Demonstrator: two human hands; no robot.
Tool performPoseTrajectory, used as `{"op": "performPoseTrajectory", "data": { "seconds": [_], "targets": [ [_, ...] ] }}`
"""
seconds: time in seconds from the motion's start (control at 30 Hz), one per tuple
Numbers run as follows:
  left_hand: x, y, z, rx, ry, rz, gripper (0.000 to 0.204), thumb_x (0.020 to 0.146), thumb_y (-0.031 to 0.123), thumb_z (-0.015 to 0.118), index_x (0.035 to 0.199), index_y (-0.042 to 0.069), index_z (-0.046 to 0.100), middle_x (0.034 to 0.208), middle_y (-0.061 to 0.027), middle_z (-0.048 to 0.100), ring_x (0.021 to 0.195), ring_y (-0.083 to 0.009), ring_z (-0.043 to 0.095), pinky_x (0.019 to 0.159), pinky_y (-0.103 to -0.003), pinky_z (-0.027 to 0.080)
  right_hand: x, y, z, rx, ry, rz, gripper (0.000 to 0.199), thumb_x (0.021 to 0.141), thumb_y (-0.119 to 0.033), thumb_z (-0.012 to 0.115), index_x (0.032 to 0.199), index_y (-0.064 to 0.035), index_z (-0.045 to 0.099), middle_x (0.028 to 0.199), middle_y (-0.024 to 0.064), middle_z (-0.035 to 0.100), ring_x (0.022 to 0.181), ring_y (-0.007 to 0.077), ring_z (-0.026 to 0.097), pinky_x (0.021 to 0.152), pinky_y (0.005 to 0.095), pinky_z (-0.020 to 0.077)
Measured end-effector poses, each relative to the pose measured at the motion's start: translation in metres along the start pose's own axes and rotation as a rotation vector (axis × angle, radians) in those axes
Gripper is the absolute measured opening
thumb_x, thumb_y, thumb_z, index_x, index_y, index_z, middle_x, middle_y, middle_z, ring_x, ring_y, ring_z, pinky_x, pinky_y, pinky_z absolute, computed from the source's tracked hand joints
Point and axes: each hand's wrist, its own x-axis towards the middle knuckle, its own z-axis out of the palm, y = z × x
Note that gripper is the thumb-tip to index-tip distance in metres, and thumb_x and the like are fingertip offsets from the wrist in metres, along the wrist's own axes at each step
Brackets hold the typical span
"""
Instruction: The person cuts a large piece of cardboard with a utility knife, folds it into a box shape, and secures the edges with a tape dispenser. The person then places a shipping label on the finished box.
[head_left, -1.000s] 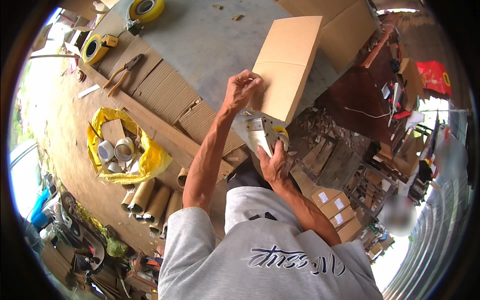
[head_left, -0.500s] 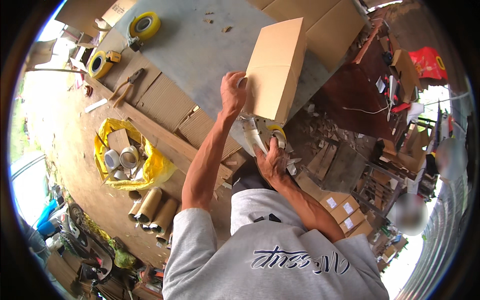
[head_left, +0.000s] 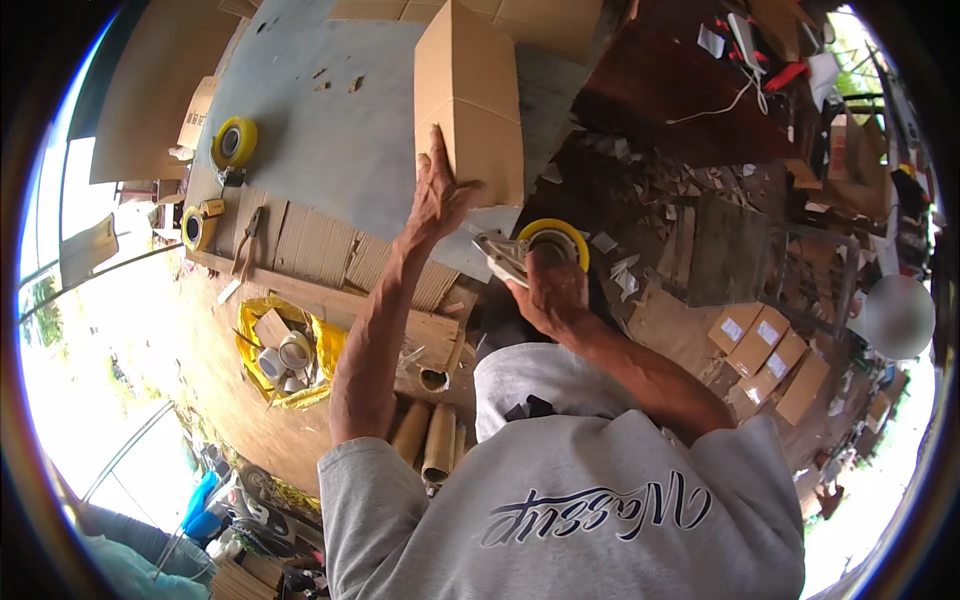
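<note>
A brown cardboard box (head_left: 475, 105) stands on the grey tabletop, close to its near edge. My left hand (head_left: 440, 195) lies against the box's lower left side, its fingers stretched out and the index finger pointing up along the cardboard. A tape dispenser (head_left: 503, 256) with a yellow-rimmed roll of tape (head_left: 570, 240) is in my right hand (head_left: 555, 295), whose fingers wrap round it. The dispenser is held just below the box, apart from it, with its metal head pointing left. My right fingertips are partly hidden by the roll.
Left on the table are another tape dispenser (head_left: 234, 145), a yellow tape roll (head_left: 193, 228) and pliers (head_left: 247, 240). Below stands a yellow bag (head_left: 330, 345) with tape cores, near cardboard tubes (head_left: 438, 450). Small labelled boxes (head_left: 760, 335) and paper scraps lie right.
My left hand's fingers, curled at the box's edge before, are now extended along its side. My right hand has turned the dispenser and drawn it off the box. The whole view has shifted.
</note>
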Motion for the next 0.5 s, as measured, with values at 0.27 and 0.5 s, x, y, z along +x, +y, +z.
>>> {"op": "performPoseTrajectory", "data": {
  "seconds": [0.27,0.5],
  "targets": [
    [0.001,0.008,-0.001,0.037,-0.008,0.001,0.119,0.074,0.026,0.076,0.165,0.0,0.005,0.134,-0.0423,0.042,0.128,-0.0566,0.046,0.109,-0.051,0.043,-0.004,0.117,-0.036,-0.126,0.056,-0.195,0.049,0.086,-0.03,0.079,0.117,0.001,0.057,0.076,0.0168,0.068,0.067,0.0372,0.067,0.066,0.0491,0.0507],
    [0.004,-0.013,0.01,0.155,0.045,0.049,0.121,0.073,0.028,0.077,0.166,0.003,0.004,0.137,-0.0462,0.038,0.131,-0.0618,0.041,0.111,-0.058,0.038,0.077,0.119,0.011,-0.331,0.096,-0.232,0.061,0.083,-0.031,0.076,0.128,0.0063,0.057,0.092,0.0159,0.06,0.082,0.0315,0.058,0.075,0.0489,0.0425]
  ]
}}
